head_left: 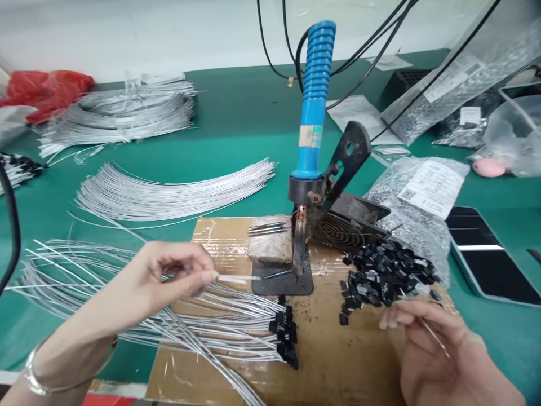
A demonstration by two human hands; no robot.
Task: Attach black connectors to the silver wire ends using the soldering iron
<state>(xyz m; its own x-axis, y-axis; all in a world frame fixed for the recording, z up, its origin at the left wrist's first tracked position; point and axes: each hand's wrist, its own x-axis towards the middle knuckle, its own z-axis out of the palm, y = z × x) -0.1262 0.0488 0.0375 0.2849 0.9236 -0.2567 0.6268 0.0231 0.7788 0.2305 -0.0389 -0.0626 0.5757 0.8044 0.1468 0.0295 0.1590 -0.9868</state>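
Note:
My left hand (173,279) is closed in a pinch on a white wire (236,278). The wire's free end points right, close to the tip of a blue-handled soldering iron (313,101) held upright in a black stand (349,152). My right hand (435,344) is closed around a thin metal-looking rod (436,337), its exact kind unclear. That hand is at the near edge of a pile of small black connector pieces (380,276). Below my left hand lie many grey-white wires (236,324) with black pieces (285,332) on their ends.
Cardboard (338,361) lies under the iron's stand. A crusted block (270,242) bears several thin metal pieces. Behind are a fanned wire bundle (177,192) and a tied wire coil (127,113). At right are a phone (499,254) and a plastic bag (422,192). Black cables hang overhead.

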